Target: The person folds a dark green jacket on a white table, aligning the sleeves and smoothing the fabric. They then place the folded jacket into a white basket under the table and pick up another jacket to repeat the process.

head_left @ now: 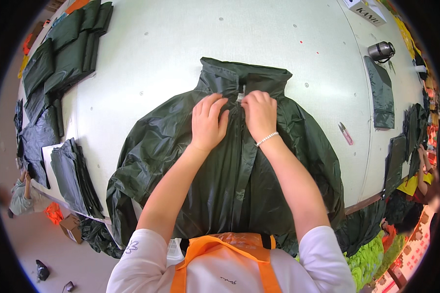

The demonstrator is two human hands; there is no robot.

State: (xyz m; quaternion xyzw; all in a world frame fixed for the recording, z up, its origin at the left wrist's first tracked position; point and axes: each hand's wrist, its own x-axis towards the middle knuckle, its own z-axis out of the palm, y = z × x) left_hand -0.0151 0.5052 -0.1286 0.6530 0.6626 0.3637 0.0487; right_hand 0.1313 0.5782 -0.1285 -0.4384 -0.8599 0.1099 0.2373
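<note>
A dark green rain jacket lies front up on the pale table, its collar pointing away from me and its sleeves at the sides. My left hand rests on the chest just left of the front zip, fingers slightly bent and thumb apart, with nothing in it. On the other side of the zip, my right hand, with a beaded bracelet on the wrist, has its fingertips closed on the jacket's front edge below the collar. A small whitish patch shows beside those fingertips; its kind is unclear.
Folded dark green garments are stacked at the far left, more nearer. Thread snips lie right of the jacket. Farther right are a folded dark garment, a metal flask and a white box. Other people work at both sides.
</note>
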